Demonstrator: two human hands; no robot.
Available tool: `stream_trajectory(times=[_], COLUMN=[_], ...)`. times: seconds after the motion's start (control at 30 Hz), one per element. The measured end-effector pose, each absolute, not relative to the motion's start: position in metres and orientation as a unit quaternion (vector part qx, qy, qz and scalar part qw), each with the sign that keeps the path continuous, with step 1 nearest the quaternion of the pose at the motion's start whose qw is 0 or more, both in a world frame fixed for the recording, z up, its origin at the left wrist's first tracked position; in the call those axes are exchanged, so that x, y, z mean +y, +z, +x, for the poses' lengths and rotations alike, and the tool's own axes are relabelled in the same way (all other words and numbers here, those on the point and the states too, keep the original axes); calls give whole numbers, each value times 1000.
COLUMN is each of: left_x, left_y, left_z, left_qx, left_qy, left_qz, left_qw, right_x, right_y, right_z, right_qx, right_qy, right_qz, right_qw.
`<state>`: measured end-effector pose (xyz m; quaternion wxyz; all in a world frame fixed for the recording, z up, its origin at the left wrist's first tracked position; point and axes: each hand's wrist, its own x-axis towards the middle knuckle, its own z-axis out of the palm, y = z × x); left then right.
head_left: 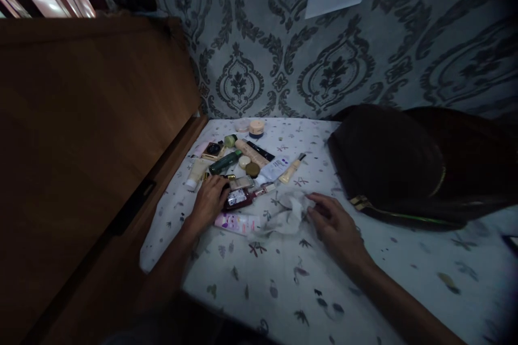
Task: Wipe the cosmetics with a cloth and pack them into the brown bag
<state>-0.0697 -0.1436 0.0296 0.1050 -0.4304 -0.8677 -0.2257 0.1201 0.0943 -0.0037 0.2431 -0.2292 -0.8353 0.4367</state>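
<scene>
My right hand (334,223) pinches the edge of a crumpled, thin white cloth or wipe (293,213) between thumb and fingers. That cloth drapes down onto the bedsheet. My left hand (210,198) rests among cosmetics with its fingers curled; what lies under them is partly hidden. Close to its fingertips are a dark red bottle (238,199) with a pale label and a small clear bottle (242,183). Below them lies a pink and purple tube (238,222), its right end beside the cloth. A slim lip gloss tube (265,190) sits between the red bottle and the cloth.
Further back lie a green bottle (225,162), a beige tube (251,152), a white tube (275,169), a concealer-like tube (292,168) and a jar (256,128). A dark brown bag (388,161) stands right. A wooden panel (93,102) borders the left, patterned wall (279,54) behind.
</scene>
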Motion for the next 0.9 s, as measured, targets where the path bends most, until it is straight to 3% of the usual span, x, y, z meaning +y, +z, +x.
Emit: stream_trajectory(times=[0.43, 0.9], left_x=[-147, -147], left_y=[29, 43], left_z=[-64, -65], left_qx=[-876, -902], left_qy=[-223, -230], left_qz=[-419, -363], left_qw=[80, -45], right_x=[89, 93], right_y=[-4, -12], right_z=[122, 122], right_qx=[-881, -879], right_qy=[365, 371], right_qz=[-187, -165], right_qw=[235, 252])
